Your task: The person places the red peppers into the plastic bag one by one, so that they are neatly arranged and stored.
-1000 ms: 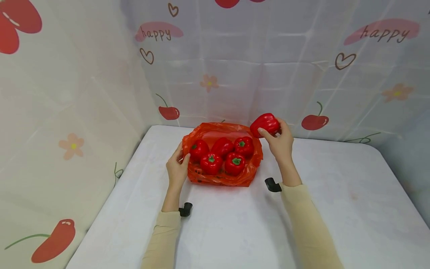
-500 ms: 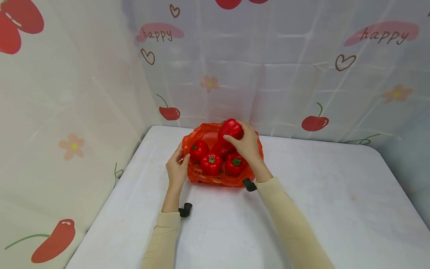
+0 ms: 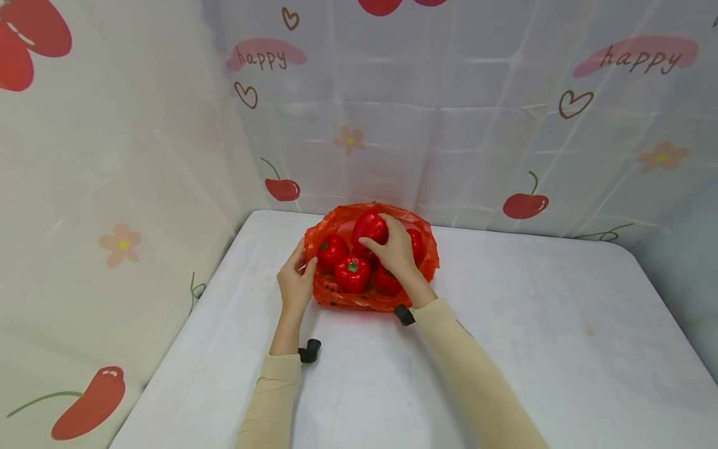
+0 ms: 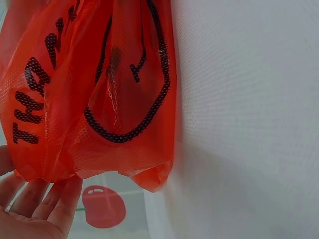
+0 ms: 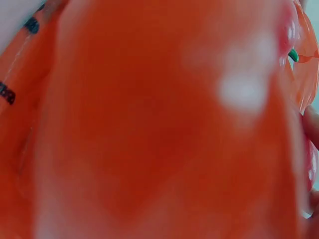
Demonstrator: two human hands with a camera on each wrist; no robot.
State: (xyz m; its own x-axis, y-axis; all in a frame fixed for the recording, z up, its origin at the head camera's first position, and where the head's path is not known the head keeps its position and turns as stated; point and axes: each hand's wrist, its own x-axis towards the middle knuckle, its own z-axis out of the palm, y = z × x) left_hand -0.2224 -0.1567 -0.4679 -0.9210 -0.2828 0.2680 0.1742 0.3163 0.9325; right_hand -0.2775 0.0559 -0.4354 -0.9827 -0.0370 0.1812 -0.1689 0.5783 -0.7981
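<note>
An orange-red plastic bag (image 3: 429,268) stands with its mouth wide, several red bell peppers (image 3: 333,251) inside it. At the bag's left rim my left hand (image 3: 295,280) pinches the plastic, thumb on the near side. The left wrist view shows the fingers of that left hand (image 4: 42,204) against the bag's printed side (image 4: 124,94). My right hand (image 3: 397,249) holds one bell pepper (image 3: 367,227) within the bag's mouth, above the others, and hides part of them. Blurred bag plastic (image 5: 149,124) fills most of the right wrist view; fingertips (image 5: 312,124) show at its right edge.
The bag rests near the back of a white-covered table (image 3: 533,324). Behind and to the left rise cloth walls printed with cherries (image 3: 525,206), hearts and flowers. A small black wrist camera (image 3: 310,350) is worn on each wrist.
My right hand has carried the bell pepper leftward from the bag's upper right rim, over the other peppers, and lowered it into the bag's mouth. My left hand stays at the rim.
</note>
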